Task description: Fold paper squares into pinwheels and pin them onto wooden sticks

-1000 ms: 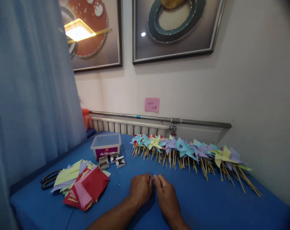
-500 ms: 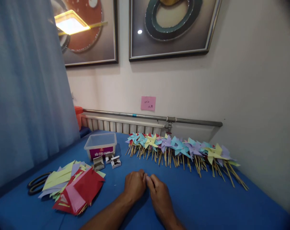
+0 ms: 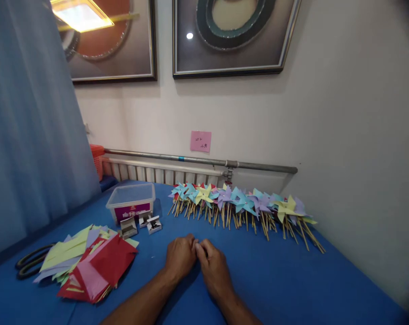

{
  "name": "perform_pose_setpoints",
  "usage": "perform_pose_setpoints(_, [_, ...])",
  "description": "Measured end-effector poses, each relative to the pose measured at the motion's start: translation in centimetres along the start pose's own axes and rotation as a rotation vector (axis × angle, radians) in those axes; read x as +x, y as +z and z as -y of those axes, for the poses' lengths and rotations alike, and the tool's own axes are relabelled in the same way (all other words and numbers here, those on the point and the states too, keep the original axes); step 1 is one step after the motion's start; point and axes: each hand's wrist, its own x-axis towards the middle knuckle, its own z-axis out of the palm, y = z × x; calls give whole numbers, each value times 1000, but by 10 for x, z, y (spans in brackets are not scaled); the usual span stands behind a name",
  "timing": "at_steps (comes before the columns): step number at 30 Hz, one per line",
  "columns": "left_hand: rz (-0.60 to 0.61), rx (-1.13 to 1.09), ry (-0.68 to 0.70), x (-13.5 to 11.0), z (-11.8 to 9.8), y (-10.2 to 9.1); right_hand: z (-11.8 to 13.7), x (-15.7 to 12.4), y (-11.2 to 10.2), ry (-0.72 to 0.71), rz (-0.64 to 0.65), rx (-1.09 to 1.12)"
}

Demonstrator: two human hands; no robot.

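My left hand [image 3: 180, 256] and my right hand [image 3: 213, 264] rest side by side on the blue tablecloth [image 3: 292, 280], fingers curled and fingertips meeting at the middle. Whatever they pinch between them is too small to make out. A long row of paper pinwheels on wooden sticks [image 3: 238, 203] lies beyond the hands along the wall. A pile of coloured paper squares [image 3: 89, 262], red on top, lies to the left of my left hand.
A lidded clear plastic box [image 3: 131, 201] stands at the back left, with small open cardboard boxes [image 3: 140, 224] in front of it. Black scissors [image 3: 30, 264] lie at the far left beside a blue curtain [image 3: 28, 135]. A radiator and pipe [image 3: 197, 161] run along the wall.
The view has swung to the right and slightly up, so everything sits further left in the picture. My hands stay together at the same spot on the cloth.
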Motion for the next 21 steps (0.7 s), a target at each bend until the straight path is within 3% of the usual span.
perform_pose_setpoints(21, [-1, -73, -24, -1, 1, 4, 2, 2, -3, 54, 48, 83])
